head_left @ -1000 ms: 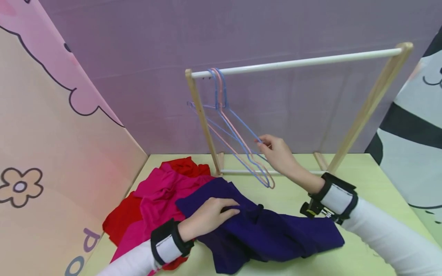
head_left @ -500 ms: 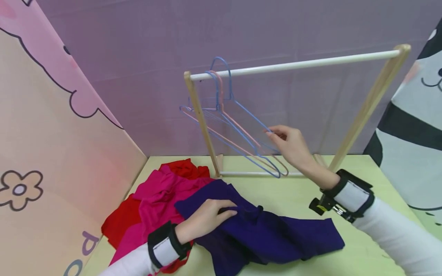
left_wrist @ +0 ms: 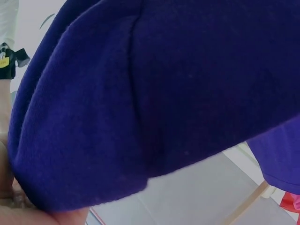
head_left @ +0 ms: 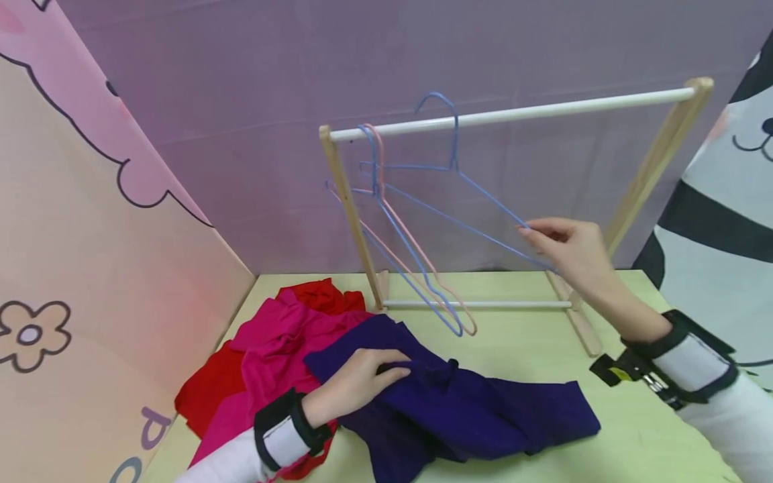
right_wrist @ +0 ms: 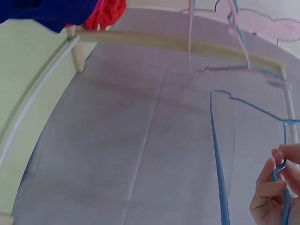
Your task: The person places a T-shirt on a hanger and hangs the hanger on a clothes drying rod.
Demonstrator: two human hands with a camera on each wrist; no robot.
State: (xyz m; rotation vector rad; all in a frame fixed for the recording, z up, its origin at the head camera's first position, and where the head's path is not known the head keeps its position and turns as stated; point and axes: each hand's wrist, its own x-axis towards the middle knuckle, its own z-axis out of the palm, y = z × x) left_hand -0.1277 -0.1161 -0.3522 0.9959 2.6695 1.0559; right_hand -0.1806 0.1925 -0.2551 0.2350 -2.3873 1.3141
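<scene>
A thin blue clothes hanger [head_left: 492, 198] is pinched at one shoulder between the thumb and fingers of my right hand [head_left: 570, 251]. Its hook rises above the white rail, with the tip just over it. The right wrist view shows the same hanger [right_wrist: 218, 154] up close. My left hand [head_left: 359, 382] holds a fold of a dark blue garment [head_left: 477, 409] lying rumpled on the table. Cloth of this garment [left_wrist: 93, 108] fills most of the left wrist view. Another blue hanger [head_left: 403, 236] and a pink hanger [head_left: 417, 249] hang together at the rail's left end.
The wooden rack [head_left: 347, 208] with its white top rail [head_left: 543, 111] stands at the table's back. Pink clothing [head_left: 278, 335] and red clothing [head_left: 211, 382] lie heaped at the left. Patterned panels [head_left: 90, 235] and a purple-grey backdrop [head_left: 241, 134] surround the pale table [head_left: 640, 362].
My right hand has drawn one blue hanger rightward, away from the other two, and its hook has risen above the rail. My left hand stays on the dark blue garment.
</scene>
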